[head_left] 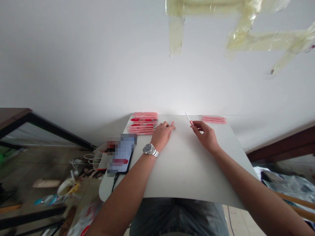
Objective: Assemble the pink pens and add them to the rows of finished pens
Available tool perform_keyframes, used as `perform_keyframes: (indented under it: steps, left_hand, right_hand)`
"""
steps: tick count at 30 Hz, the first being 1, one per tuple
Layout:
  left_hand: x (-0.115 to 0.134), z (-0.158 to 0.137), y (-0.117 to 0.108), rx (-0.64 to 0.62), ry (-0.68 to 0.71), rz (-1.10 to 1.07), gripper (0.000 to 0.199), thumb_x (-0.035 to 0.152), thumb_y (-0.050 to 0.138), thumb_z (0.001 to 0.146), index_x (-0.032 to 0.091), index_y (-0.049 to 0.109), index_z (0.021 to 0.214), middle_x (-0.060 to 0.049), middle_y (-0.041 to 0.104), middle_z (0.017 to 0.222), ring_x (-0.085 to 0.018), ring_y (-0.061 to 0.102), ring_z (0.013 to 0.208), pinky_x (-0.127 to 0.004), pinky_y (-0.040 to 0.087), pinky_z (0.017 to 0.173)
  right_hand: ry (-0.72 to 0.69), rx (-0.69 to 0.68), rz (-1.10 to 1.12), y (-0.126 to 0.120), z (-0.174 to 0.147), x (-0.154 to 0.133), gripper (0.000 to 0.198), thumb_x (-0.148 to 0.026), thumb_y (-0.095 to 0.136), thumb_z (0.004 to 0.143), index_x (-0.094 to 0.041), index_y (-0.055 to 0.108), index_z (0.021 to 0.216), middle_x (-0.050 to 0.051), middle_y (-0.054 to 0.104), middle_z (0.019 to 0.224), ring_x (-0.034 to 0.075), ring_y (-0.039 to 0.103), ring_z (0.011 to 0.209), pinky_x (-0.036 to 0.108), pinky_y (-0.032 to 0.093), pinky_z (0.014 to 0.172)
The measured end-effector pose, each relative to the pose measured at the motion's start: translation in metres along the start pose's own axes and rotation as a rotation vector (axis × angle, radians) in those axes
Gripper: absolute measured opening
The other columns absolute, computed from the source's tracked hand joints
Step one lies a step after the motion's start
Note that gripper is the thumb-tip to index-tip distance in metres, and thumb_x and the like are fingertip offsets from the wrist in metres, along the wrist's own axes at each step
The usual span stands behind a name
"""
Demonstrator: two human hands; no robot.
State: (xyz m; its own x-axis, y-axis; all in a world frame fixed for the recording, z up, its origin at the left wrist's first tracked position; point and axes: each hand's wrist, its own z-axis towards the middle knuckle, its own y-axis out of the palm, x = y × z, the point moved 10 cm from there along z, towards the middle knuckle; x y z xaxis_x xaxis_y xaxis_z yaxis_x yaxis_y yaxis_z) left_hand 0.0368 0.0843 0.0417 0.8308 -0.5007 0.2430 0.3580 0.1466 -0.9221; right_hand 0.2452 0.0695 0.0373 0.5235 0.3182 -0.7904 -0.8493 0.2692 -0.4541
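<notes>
My left hand (162,135) is closed around a small pink pen barrel (172,123), whose tip sticks up past the fingers; most of it is hidden. Between the thumb and fingers of my right hand (205,135) is a pen refill (187,116), a thin white stick with a pinkish part at the fingertips. It points up and to the left. Left of my left hand lies a stack of pink pens (145,130) with a few red pens (142,120) among them. Beyond my right hand is a smaller row of pink pens (214,120).
Everything lies on a white table (187,173) against a white wall (110,65). A phone (123,154) with a cable rests at the left edge. A paper cup (66,188) and a plastic bottle (49,199) are on the lower left; plastic bags (290,183) are at the right.
</notes>
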Motion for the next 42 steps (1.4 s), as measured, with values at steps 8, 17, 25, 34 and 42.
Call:
perform_keyframes:
  steps: [8,17,25,34,42]
  left_hand:
    - [-0.003,0.000,0.000,0.014,-0.022,0.017,0.034,0.020,0.043,0.104,0.029,0.072,0.119,-0.006,0.062,0.102,-0.020,0.057,0.088,-0.034,0.046,0.082]
    - [0.001,-0.001,-0.003,0.032,-0.015,-0.001,0.032,0.020,0.047,0.103,0.031,0.071,0.121,-0.004,0.063,0.101,-0.020,0.060,0.090,-0.033,0.046,0.081]
    - [0.003,-0.001,-0.002,0.013,-0.006,-0.018,0.034,0.019,0.047,0.102,0.031,0.071,0.121,-0.004,0.062,0.101,-0.019,0.060,0.090,-0.032,0.047,0.082]
    - [0.009,0.003,0.000,0.035,0.002,-0.006,0.028,0.025,0.043,0.105,0.024,0.069,0.115,-0.007,0.066,0.101,-0.021,0.061,0.092,-0.033,0.047,0.082]
    - [-0.003,0.002,-0.004,0.056,-0.078,0.006,0.024,0.023,0.042,0.105,0.023,0.066,0.110,-0.007,0.067,0.103,-0.022,0.061,0.092,-0.034,0.047,0.082]
  right_hand:
    - [-0.010,-0.004,-0.001,0.001,-0.001,-0.004,0.034,-0.050,0.062,0.097,-0.023,0.072,0.115,0.007,0.077,0.104,0.022,0.073,0.087,0.038,0.060,0.080]
    - [-0.019,-0.005,-0.003,0.001,-0.001,-0.007,0.032,-0.049,0.062,0.097,-0.024,0.072,0.114,0.005,0.077,0.101,0.020,0.073,0.085,0.036,0.060,0.079]
    - [-0.024,-0.020,-0.008,0.003,-0.002,-0.006,0.032,-0.047,0.062,0.097,-0.023,0.072,0.115,0.006,0.077,0.102,0.020,0.073,0.085,0.035,0.060,0.079]
    - [-0.033,-0.030,-0.006,0.004,-0.003,-0.009,0.037,-0.051,0.060,0.097,-0.023,0.071,0.118,0.008,0.077,0.104,0.022,0.073,0.087,0.040,0.061,0.084]
    - [-0.041,-0.036,-0.005,0.005,-0.003,-0.008,0.036,-0.050,0.060,0.098,-0.022,0.071,0.118,0.008,0.077,0.104,0.022,0.073,0.088,0.038,0.060,0.083]
